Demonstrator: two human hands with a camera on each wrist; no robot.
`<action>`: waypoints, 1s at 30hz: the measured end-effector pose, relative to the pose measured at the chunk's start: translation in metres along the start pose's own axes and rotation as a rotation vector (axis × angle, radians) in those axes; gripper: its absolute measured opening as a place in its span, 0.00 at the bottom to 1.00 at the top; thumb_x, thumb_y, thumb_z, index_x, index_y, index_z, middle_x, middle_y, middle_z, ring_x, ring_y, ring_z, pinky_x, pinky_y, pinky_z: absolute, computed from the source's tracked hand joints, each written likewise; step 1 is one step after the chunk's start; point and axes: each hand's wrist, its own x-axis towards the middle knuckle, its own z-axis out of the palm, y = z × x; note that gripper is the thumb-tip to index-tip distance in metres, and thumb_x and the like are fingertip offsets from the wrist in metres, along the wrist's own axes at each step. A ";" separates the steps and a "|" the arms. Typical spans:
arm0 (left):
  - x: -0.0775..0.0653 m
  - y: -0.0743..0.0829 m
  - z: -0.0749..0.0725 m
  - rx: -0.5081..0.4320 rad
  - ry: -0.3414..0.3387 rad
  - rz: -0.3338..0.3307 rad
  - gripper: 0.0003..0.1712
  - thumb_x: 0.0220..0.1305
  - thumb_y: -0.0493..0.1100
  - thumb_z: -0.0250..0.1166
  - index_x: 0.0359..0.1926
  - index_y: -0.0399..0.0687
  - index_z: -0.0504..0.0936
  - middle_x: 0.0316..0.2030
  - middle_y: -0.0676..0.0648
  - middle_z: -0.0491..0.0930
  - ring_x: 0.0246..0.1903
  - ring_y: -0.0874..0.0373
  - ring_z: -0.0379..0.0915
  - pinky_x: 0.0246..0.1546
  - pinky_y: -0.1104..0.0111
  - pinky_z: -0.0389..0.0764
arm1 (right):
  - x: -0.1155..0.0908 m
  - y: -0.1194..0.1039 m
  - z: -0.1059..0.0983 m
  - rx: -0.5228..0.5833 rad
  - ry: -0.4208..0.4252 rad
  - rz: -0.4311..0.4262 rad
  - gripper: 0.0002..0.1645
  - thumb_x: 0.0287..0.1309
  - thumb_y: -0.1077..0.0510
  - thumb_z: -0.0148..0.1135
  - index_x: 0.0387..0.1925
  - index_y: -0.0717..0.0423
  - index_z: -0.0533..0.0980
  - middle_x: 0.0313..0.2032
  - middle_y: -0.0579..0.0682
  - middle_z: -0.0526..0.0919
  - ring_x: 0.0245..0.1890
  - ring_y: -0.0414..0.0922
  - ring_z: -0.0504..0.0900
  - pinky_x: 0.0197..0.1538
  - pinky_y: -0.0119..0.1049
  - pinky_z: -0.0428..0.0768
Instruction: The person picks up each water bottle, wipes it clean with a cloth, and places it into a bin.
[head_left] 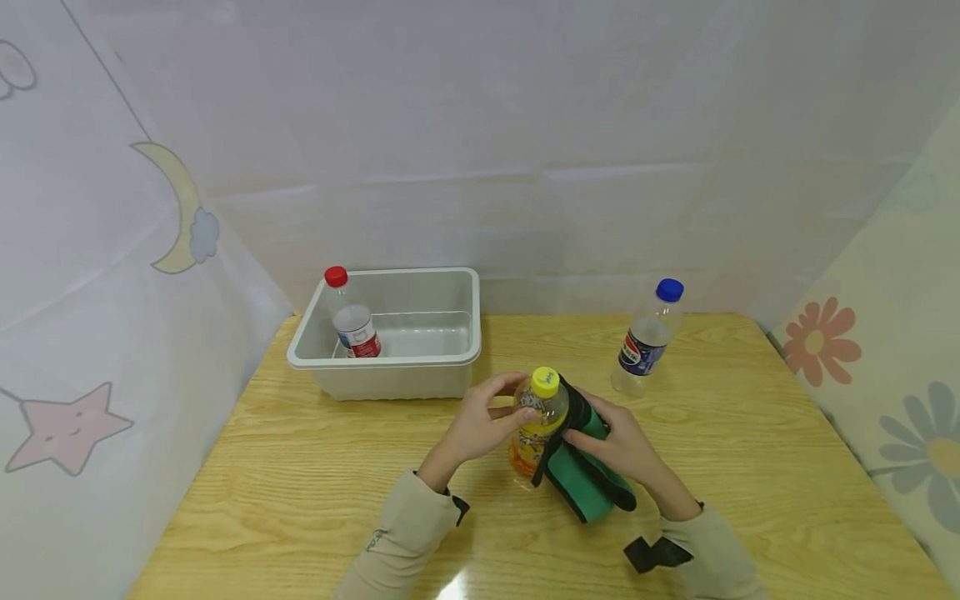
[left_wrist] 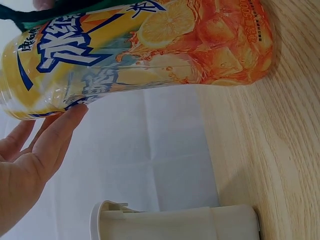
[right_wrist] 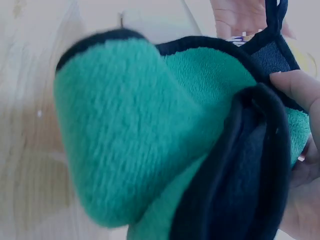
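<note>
A clear drink bottle (head_left: 529,446) with a yellow cap and a yellow-orange label stands on the wooden table. My left hand (head_left: 483,422) holds it near the shoulder, thumb in front and fingers behind. In the left wrist view the label of the bottle (left_wrist: 165,45) shows lemon and ice pictures. On the bottle's right side my right hand (head_left: 618,442) grips a green cloth (head_left: 581,483) with black edging. The cloth (right_wrist: 120,125) hangs in folds below that hand, its upper part against the bottle. Some right fingers are hidden by the cloth.
A pale grey bin (head_left: 397,379) stands at the back left, with a red-capped bottle (head_left: 356,325) leaning inside it. Back right on the table is a blue-capped bottle (head_left: 645,346). A pale fabric backdrop (head_left: 510,167) rises behind the table.
</note>
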 end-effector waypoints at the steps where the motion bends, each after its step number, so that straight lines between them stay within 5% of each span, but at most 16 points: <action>1: 0.000 0.000 0.000 -0.001 0.001 0.000 0.26 0.59 0.33 0.61 0.58 0.27 0.65 0.53 0.32 0.68 0.53 0.38 0.65 0.47 0.63 0.76 | 0.000 0.002 0.001 -0.009 0.005 -0.004 0.33 0.52 0.65 0.64 0.60 0.64 0.65 0.53 0.60 0.75 0.48 0.48 0.76 0.44 0.37 0.78; 19: 0.000 0.000 0.001 -0.003 0.014 0.007 0.26 0.59 0.32 0.60 0.57 0.27 0.66 0.53 0.32 0.69 0.53 0.40 0.66 0.48 0.61 0.76 | -0.004 0.018 0.014 -0.038 0.025 -0.016 0.33 0.50 0.65 0.66 0.58 0.66 0.67 0.48 0.60 0.78 0.42 0.42 0.78 0.39 0.35 0.79; 30: -0.001 0.012 0.009 0.118 0.110 -0.005 0.26 0.57 0.36 0.64 0.56 0.32 0.70 0.46 0.34 0.70 0.45 0.41 0.70 0.41 0.54 0.78 | -0.004 -0.018 0.006 -0.067 0.082 -0.027 0.30 0.44 0.73 0.66 0.52 0.75 0.69 0.46 0.67 0.77 0.42 0.44 0.78 0.37 0.34 0.79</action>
